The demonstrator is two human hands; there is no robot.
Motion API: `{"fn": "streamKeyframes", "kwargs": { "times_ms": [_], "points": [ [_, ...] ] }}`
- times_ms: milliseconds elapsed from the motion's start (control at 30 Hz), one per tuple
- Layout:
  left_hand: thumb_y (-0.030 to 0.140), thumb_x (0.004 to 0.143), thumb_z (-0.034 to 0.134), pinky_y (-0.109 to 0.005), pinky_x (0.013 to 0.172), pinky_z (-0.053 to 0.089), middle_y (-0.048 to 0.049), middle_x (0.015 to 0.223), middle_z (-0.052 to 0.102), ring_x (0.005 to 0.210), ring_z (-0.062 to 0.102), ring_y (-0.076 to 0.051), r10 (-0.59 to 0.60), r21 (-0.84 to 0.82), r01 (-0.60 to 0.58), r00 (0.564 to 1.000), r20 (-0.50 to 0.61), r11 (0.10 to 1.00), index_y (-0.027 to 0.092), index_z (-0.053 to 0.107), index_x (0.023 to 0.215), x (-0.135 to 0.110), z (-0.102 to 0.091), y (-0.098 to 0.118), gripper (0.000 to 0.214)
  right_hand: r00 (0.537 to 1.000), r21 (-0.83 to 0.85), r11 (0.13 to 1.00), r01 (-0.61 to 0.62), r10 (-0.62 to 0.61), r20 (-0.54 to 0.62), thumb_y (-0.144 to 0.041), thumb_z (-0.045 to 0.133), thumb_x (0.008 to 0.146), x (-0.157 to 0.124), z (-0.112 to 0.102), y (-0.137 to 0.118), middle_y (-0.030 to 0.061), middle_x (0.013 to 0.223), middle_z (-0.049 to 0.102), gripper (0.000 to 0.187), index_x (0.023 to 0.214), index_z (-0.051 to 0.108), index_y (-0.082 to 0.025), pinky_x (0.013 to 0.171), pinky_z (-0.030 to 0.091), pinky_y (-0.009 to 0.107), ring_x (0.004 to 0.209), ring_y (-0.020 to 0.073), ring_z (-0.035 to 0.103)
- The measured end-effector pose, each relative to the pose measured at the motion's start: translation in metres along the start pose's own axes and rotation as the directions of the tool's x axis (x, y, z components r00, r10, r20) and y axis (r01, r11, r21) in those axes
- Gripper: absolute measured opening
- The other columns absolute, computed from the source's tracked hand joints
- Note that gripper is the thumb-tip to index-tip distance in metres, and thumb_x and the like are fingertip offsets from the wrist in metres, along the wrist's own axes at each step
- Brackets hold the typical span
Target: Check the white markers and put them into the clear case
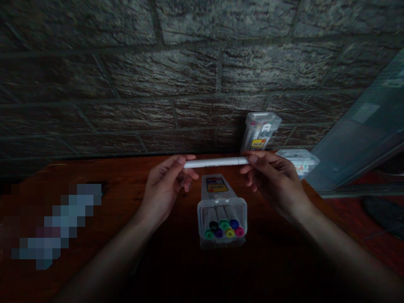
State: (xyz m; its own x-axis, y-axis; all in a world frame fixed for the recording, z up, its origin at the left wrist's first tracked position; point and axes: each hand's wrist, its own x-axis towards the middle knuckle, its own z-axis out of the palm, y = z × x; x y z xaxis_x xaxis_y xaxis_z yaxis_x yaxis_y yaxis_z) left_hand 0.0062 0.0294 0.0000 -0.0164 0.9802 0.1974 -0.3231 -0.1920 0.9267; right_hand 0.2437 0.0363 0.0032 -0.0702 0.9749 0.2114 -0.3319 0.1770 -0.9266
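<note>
A white marker (216, 162) is held level between my two hands, above the table. My left hand (167, 185) pinches its left end between thumb and fingers. At the other end, my right hand (274, 179) has its thumb and fingers closed on the marker, hiding the tip. Just below lies a clear plastic marker case (217, 189), its open end towards me. Several markers (224, 224) show inside it, with green, black, purple, blue, yellow and pink ends.
Upright by the wall stands another clear marker case (260, 132). A third clear case (299, 162) sits behind my right hand. Pixelated blur covers an object (63, 225) on the left of the wooden table (120, 181). A stone-block wall (189, 67) rises behind, and a glass panel (356, 122) stands at right.
</note>
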Motion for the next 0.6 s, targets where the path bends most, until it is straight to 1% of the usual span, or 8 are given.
{"fn": "streamKeyframes", "kwargs": {
  "times_ms": [67, 200, 333, 433, 600],
  "points": [
    [0.035, 0.091, 0.074, -0.022, 0.047, 0.041, -0.0036, 0.069, 0.072, 0.049, 0.052, -0.009, 0.016, 0.030, -0.017, 1.000, 0.007, 0.999, 0.017, 0.079, 0.101, -0.0001, 0.0000, -0.0009, 0.022, 1.000, -0.021, 1.000, 0.010, -0.010, 0.001, -0.036, 0.086, 0.083, 0.0005, -0.0002, 0.0010, 0.0020, 0.076, 0.078, 0.019, 0.095, 0.080, -0.023, 0.040, 0.048, 0.019, 0.050, 0.0102, 0.064],
    [0.032, 0.088, 0.077, -0.022, 0.047, 0.040, -0.0013, 0.067, 0.070, 0.049, 0.050, -0.009, 0.066, 0.112, -0.068, 0.998, 0.021, 0.991, 0.019, 0.080, 0.099, -0.0003, -0.0004, -0.0027, 0.018, 1.000, -0.069, 0.997, 0.030, -0.030, -0.003, -0.034, 0.090, 0.078, 0.0010, 0.0003, 0.0017, 0.0014, 0.072, 0.077, 0.022, 0.094, 0.079, -0.023, 0.038, 0.047, 0.020, 0.049, 0.0111, 0.063],
    [0.030, 0.084, 0.082, -0.020, 0.047, 0.039, -0.0001, 0.065, 0.070, 0.049, 0.052, -0.009, 0.081, 0.206, -0.085, 0.996, 0.027, 0.975, 0.020, 0.080, 0.097, -0.0007, -0.0019, -0.0049, 0.017, 0.998, -0.106, 0.993, 0.057, -0.056, 0.008, -0.033, 0.092, 0.075, 0.0010, -0.0004, 0.0035, 0.0010, 0.069, 0.075, 0.025, 0.093, 0.078, -0.022, 0.037, 0.047, 0.020, 0.047, 0.0111, 0.063],
    [0.029, 0.080, 0.085, -0.020, 0.048, 0.041, 0.0009, 0.064, 0.070, 0.050, 0.055, -0.009, 0.100, 0.287, -0.105, 0.994, 0.030, 0.952, 0.020, 0.079, 0.094, -0.0015, -0.0028, -0.0062, 0.018, 0.997, -0.136, 0.988, 0.071, -0.070, 0.011, -0.033, 0.094, 0.072, 0.0005, -0.0003, 0.0053, -0.0001, 0.065, 0.074, 0.027, 0.090, 0.076, -0.022, 0.037, 0.048, 0.020, 0.045, 0.0116, 0.063],
    [0.026, 0.080, 0.085, -0.022, 0.053, 0.043, 0.0012, 0.069, 0.070, 0.055, 0.057, -0.010, 0.182, 0.397, -0.197, 0.980, 0.075, 0.897, 0.019, 0.076, 0.088, -0.0034, -0.0012, -0.0050, 0.014, 0.995, -0.200, 0.974, 0.102, -0.101, 0.017, -0.030, 0.096, 0.069, -0.0017, 0.0033, 0.0051, -0.0030, 0.058, 0.068, 0.030, 0.081, 0.071, -0.022, 0.036, 0.048, 0.020, 0.040, 0.0103, 0.059]
  ]
}}
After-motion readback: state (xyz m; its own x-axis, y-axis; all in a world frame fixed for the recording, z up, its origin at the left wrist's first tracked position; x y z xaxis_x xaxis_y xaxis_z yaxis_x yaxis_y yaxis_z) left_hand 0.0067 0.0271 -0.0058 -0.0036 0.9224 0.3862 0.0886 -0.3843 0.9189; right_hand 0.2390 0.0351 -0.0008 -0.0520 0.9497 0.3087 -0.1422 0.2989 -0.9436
